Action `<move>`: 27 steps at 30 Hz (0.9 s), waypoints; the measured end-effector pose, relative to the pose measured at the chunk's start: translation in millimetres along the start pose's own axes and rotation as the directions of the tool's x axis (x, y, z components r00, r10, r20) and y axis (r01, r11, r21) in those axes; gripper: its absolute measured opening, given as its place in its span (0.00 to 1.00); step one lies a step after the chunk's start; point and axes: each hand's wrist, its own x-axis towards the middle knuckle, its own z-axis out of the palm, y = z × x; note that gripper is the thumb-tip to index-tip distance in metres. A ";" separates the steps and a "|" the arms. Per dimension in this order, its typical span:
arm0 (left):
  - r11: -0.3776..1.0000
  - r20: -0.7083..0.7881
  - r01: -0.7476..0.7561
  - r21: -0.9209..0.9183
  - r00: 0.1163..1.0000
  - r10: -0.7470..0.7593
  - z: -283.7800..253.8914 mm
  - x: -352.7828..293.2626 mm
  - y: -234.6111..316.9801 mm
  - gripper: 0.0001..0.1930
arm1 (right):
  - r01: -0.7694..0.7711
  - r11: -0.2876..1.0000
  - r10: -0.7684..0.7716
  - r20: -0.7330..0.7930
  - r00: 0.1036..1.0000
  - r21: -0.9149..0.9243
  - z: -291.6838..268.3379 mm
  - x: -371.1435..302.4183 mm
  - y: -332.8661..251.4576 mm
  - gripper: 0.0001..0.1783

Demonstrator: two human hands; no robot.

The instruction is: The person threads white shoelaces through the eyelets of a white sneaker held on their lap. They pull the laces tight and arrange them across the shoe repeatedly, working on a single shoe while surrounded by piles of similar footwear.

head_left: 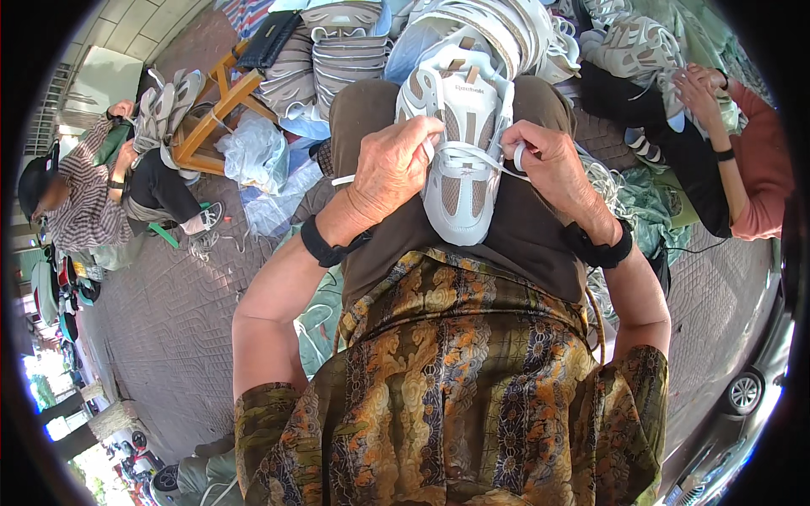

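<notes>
A white and beige sneaker (pixel 462 160) is rested on the lap, on dark trousers (pixel 506 244), its long axis running straight away from the body, with the toe nearest the waist and the heel toward the knees. It is flanked by both hands at the lacing, so neither is farther off. The left hand (pixel 392 169) is laid over the sneaker's left side, fingers curled shut on the upper and on a white lace (pixel 472 156), an end of which is seen poking out at the left. The right hand (pixel 548 156) is closed in a pinch on the lace's other end, drawn taut across the tongue toward the right. A black band is worn on each wrist.

The fingertips of the left hand are hidden against the shoe, so which eyelet is being worked cannot be told. Beyond the knees, a pile of like sneakers (pixel 506 34) is cut off by the rim. At the right, another person's hands (pixel 700 84) are busy on a shoe; at the left, a seated person (pixel 84 194) is seen beside a wooden stool (pixel 215 110).
</notes>
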 end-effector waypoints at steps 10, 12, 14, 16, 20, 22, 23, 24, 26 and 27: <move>0.964 0.408 -0.233 0.129 0.898 0.163 -27.5 28.6 2.0 0.19 | 0.474 0.778 -0.462 0.134 0.876 -0.412 -11.3 9.1 -9.1 0.26; 0.911 0.499 -0.355 0.211 0.840 0.211 -34.4 39.9 9.0 0.14 | 0.541 0.651 -0.474 0.270 0.838 -0.533 -11.8 14.2 -11.4 0.11; 0.797 0.536 -0.517 0.312 0.788 0.301 -38.0 54.9 19.9 0.11 | 0.597 0.490 -0.539 0.317 0.780 -0.635 -15.9 19.8 -20.5 0.05; 0.714 0.577 -0.641 0.280 0.707 0.409 -35.8 67.6 18.8 0.08 | 0.642 0.365 -0.597 0.359 0.717 -0.675 -22.4 24.4 -27.1 0.04; 0.743 0.771 -0.653 0.146 0.546 0.328 -33.4 81.4 13.0 0.11 | 0.751 0.269 -0.687 0.426 0.588 -0.603 -21.9 41.7 -16.2 0.05; 0.718 0.784 -0.690 0.095 0.496 0.374 -33.3 88.1 13.7 0.08 | 0.781 0.281 -0.645 0.493 0.584 -0.558 -18.3 48.0 -12.7 0.06; 0.717 0.800 -0.693 0.072 0.469 0.373 -33.7 88.1 12.5 0.08 | 0.782 0.274 -0.598 0.538 0.594 -0.559 -15.2 49.9 -15.9 0.05; 0.716 0.816 -0.696 0.050 0.442 0.372 -33.7 88.7 11.5 0.07 | 0.784 0.268 -0.549 0.579 0.602 -0.560 -12.1 51.6 -19.2 0.05; 0.737 0.835 -0.676 0.020 0.417 0.359 -33.8 92.6 11.2 0.06 | 0.790 0.278 -0.482 0.632 0.607 -0.547 -13.4 53.8 -22.3 0.05; 0.756 0.851 -0.654 0.000 0.397 0.343 -35.0 95.3 11.9 0.06 | 0.794 0.294 -0.467 0.646 0.605 -0.532 -14.9 54.5 -23.8 0.05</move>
